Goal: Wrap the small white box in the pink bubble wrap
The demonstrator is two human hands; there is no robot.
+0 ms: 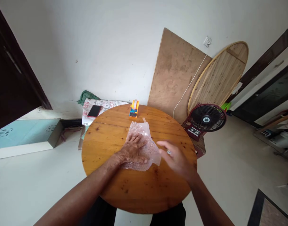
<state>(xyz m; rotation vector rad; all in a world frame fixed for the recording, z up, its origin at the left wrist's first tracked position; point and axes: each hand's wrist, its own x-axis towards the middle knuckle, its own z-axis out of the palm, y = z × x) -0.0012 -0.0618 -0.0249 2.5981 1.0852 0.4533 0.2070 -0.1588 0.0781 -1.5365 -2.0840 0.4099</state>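
Observation:
A sheet of clear bubble wrap (144, 128) lies on the round wooden table (134, 191), its outline uneven. My left hand (134, 150) rests flat on it with the fingers spread, covering its left part. Just right of the wrap is my right hand (174, 157), blurred by motion, thumb and forefinger apart, with a small pale item (168, 152) showing by its fingers. Whether that hand holds this item cannot be made out. An orange and blue tape dispenser (134, 110) stands near the table's far edge.
Beyond the table's far left edge, a phone (95, 111) lies on a white printed sack (111, 103). A dark red fan (205, 119) stands close to the right edge. A brown board (174, 75) and a round wooden top (221, 69) lean against the wall.

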